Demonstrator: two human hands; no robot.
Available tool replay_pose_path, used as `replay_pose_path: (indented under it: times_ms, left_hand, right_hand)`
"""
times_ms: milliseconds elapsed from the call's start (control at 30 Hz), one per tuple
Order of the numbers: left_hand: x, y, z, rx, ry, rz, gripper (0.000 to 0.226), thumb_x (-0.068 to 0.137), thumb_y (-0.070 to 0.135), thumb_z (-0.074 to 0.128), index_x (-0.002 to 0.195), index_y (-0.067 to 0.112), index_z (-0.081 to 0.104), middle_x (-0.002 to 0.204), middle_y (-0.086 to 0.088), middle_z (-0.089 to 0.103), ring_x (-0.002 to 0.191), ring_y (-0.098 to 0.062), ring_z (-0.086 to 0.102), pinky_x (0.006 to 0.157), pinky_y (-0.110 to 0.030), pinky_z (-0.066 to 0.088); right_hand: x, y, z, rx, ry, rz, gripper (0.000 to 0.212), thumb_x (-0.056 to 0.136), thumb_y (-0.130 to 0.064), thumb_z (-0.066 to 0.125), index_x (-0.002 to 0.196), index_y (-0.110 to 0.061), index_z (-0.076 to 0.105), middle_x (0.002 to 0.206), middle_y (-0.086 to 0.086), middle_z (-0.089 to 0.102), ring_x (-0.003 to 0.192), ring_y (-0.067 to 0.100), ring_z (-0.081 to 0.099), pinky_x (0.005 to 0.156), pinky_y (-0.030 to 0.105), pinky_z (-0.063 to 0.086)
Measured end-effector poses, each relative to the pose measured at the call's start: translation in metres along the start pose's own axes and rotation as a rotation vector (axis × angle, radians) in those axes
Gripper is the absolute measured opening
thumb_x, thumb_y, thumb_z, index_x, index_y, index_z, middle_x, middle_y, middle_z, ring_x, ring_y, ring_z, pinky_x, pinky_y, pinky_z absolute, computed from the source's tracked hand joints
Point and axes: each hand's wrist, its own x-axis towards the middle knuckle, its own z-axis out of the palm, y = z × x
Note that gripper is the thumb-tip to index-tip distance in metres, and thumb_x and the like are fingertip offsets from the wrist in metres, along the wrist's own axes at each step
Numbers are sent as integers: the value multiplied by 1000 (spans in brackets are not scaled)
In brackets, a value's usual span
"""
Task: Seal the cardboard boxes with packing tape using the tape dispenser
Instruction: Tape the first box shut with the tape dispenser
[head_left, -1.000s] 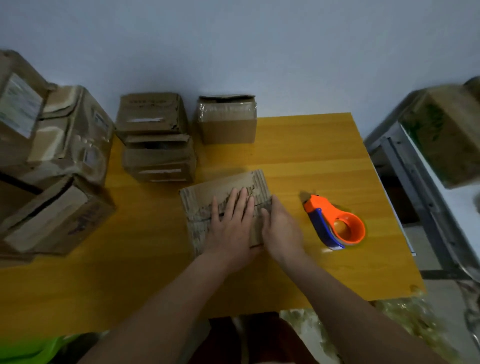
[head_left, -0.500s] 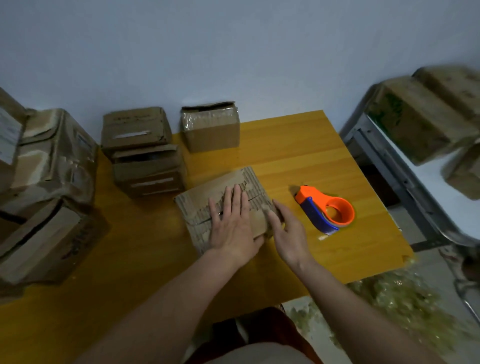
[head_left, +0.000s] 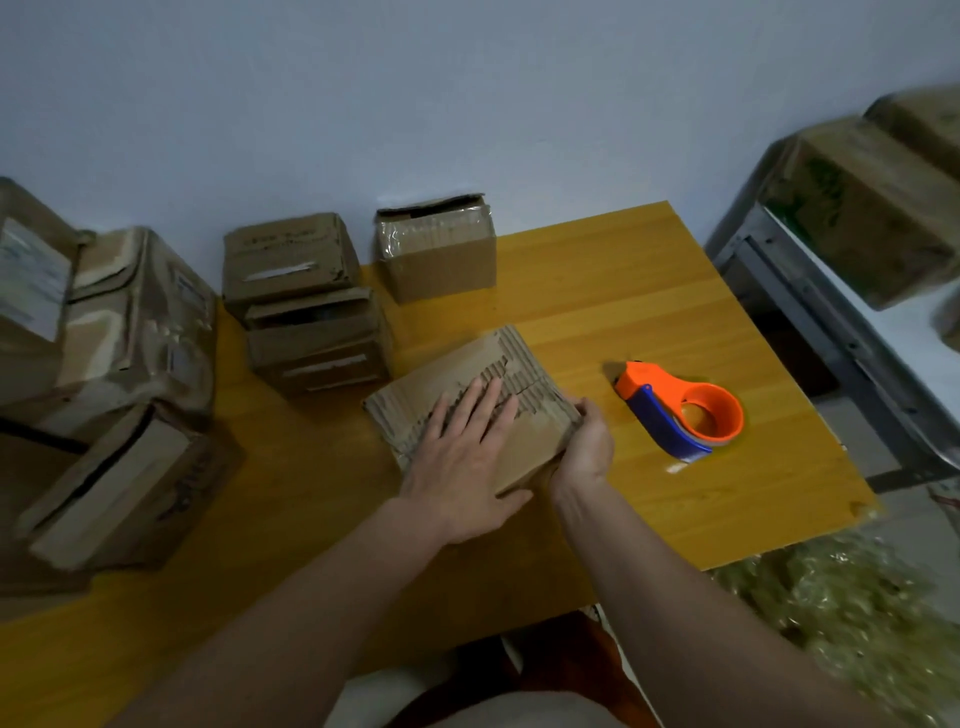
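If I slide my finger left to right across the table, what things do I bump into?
Big boxes → two stacked boxes → torn box under left hand → right hand → orange tape dispenser.

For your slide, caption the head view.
Left hand flat on box, right hand gripping its edge; tape dispenser alongside.

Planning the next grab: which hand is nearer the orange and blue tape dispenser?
Right. The right hand grips the torn cardboard box's edge beside the orange and blue tape dispenser; the left hand lies flat farther left.
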Motion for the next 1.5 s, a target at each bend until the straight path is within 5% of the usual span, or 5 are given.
replay_pose_path:
  times_ms: [300,633,867,1267,1500]
  left_hand:
    - [-20,-4,-7,-395,547,-496,71,93,48,40,152,14,19,161,-8,11,147,-24,8,118,-45,6]
    - [-14,-27,1,-1598,289,-891,57,100,51,35,151,46,9,151,5,34,129,-20,43,99,-36,41]
    - [-6,-50,-4,-1348,124,-798,68,97,58,30,152,38,-5,162,6,-1,148,-24,8,116,-51,13]
    - [7,-62,-14,-1223,244,-734,68,101,37,39,151,44,-7,161,6,0,145,-23,10,113,-48,18]
    - [-29,-19,-28,-1196,151,-986,37,100,24,47,136,14,48,125,-5,56,110,-23,54,88,-44,51]
  right_hand:
    - [6,-12,-30,-603,-76,-293,51,100,-50,27,110,-12,60,106,4,58,102,18,52,92,32,39]
    - [2,-25,-28,-1349,-318,-677,33,101,-28,41,121,-9,58,115,15,65,110,35,57,82,38,44]
    - [10,-56,23,-1351,-448,-583,77,94,-42,53,151,-11,12,156,9,21,143,25,23,115,36,21]
    - [20,-58,39,-1307,-569,-615,60,97,-25,50,149,-17,20,147,7,22,137,23,24,111,29,20]
    - [2,-62,3,-1270,-483,-285,44,95,-26,53,135,-9,45,130,10,56,116,22,52,90,30,41]
